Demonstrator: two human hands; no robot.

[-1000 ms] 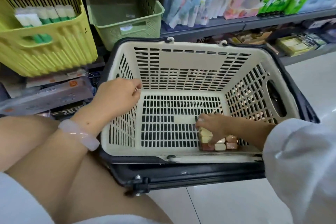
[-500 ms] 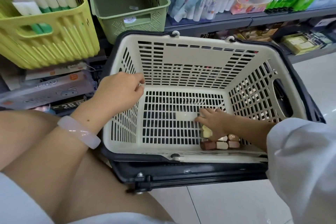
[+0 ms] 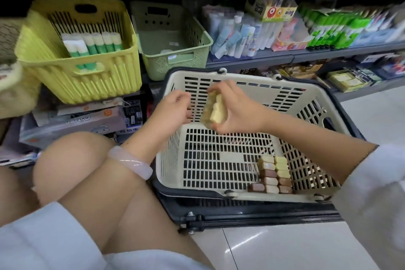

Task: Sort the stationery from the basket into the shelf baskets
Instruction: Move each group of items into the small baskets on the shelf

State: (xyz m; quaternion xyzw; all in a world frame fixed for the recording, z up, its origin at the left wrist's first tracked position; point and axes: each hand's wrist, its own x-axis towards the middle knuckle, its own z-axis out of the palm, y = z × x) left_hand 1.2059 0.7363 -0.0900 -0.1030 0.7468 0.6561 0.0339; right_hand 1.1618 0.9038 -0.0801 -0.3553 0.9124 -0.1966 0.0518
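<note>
A cream slotted shopping basket (image 3: 241, 82) sits on the floor in front of me. Above its left half, my right hand (image 3: 236, 112) holds a small stack of cream and brown erasers (image 3: 215, 108). My left hand (image 3: 173, 109) hovers just left of it, fingers loosely curled, holding nothing. More erasers (image 3: 275, 174) lie in rows at the basket's near right corner. On the shelf stand a yellow basket (image 3: 87, 81) with green-and-white glue sticks (image 3: 92, 44) and a green basket (image 3: 175, 59).
Shelves behind hold glue tubes (image 3: 238, 37), green packs (image 3: 335, 28) and boxed goods (image 3: 348, 79). Flat boxes (image 3: 74, 120) lie under the yellow basket. My bare knee (image 3: 74, 160) is at the left of the basket. White tile floor (image 3: 285, 245) lies in front.
My right hand has lifted a stack of erasers from the basket's near corner up over its left half. My left hand has let go of the rim and rose beside it.
</note>
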